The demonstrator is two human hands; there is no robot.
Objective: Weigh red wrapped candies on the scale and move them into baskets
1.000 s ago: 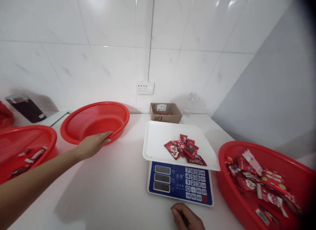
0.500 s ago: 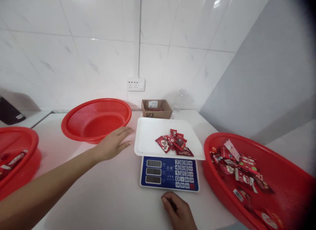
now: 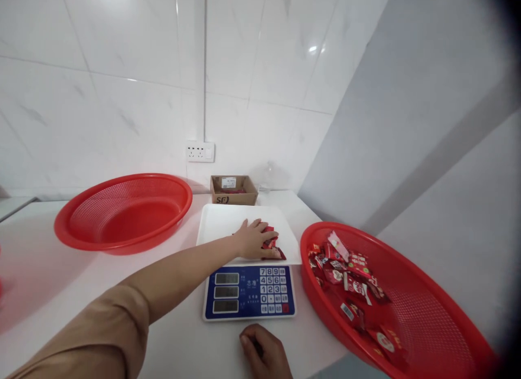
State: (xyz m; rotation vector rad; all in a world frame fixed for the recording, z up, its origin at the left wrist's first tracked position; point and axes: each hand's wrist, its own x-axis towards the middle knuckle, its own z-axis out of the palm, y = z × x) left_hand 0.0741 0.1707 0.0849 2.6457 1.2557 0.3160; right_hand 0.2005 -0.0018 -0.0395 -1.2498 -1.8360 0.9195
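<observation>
My left hand [image 3: 252, 241] lies over the small red snack packets [image 3: 278, 253] on the white tray [image 3: 220, 219] of a digital scale. Its fingers are spread and touch the packets, hiding most of them. Below the tray is the scale's blue front panel [image 3: 252, 292], with three displays and a keypad. My right hand [image 3: 266, 353] rests on the table just in front of the scale, curled into a loose fist with nothing visible in it.
A red plastic basket [image 3: 407, 254] with several red snack packets stands on the right. Another red basket [image 3: 122, 246], with nothing visible inside, is at the left. An open cardboard box [image 3: 235, 199] sits behind the scale, near the tiled wall with a socket [image 3: 200, 152].
My left hand has moved right, from beside the tray onto the packets. My right hand stays curled before the scale. The view has turned to the right.
</observation>
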